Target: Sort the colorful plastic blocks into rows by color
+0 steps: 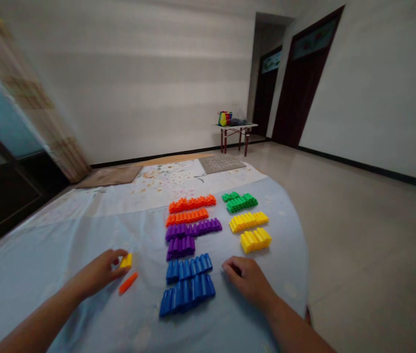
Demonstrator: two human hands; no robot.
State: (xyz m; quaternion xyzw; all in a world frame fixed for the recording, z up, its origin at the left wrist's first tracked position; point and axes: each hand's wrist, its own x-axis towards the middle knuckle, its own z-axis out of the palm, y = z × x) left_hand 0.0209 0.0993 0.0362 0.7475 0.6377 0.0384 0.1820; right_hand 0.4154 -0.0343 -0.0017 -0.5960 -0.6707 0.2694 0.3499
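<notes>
Plastic, probably — light, stiff, slick, best pinched by its sides — the yellow piece [127, 261] is grasped in the left hand [99, 270] near an orange piece [128, 283] on the tabletop [137, 318], the right hand [251, 280] curled, whether empty I cannot tell.

No text, label, brand, number or sign can be read on anything in the head view.

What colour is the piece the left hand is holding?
Yellow: the piece in the left hand shows in the head view, the only one here.
</notes>
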